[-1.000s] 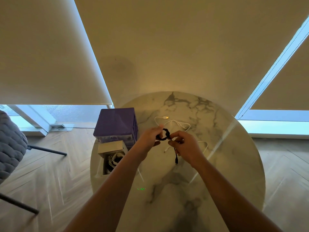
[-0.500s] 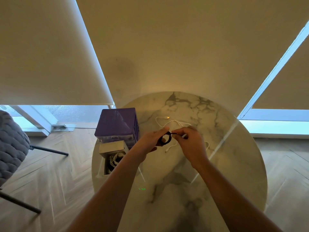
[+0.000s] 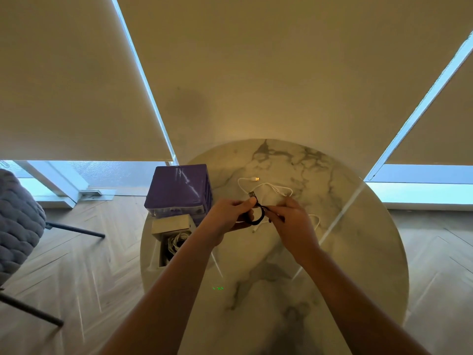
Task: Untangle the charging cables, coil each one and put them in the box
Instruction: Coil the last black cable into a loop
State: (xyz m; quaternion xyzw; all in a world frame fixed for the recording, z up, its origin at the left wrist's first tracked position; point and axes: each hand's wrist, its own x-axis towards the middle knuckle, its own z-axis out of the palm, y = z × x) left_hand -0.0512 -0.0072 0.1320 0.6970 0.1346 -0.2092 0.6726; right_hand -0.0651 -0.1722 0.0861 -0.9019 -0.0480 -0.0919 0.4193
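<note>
Round marble table is carrying everything. Purple box is sitting at its left edge, open white box just in front holding coiled white cables. White cable is lying loose mid-table. Left hand is pinching the black cable coil, plug sticking up; right hand is gripping its tail. Judgement: keep loops even and tuck the end before boxing. No readable writing anywhere.

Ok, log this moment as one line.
left hand: grips black cable coil | right hand: pinches its end | white cable: loose on table | box: open, holds white cables
</note>
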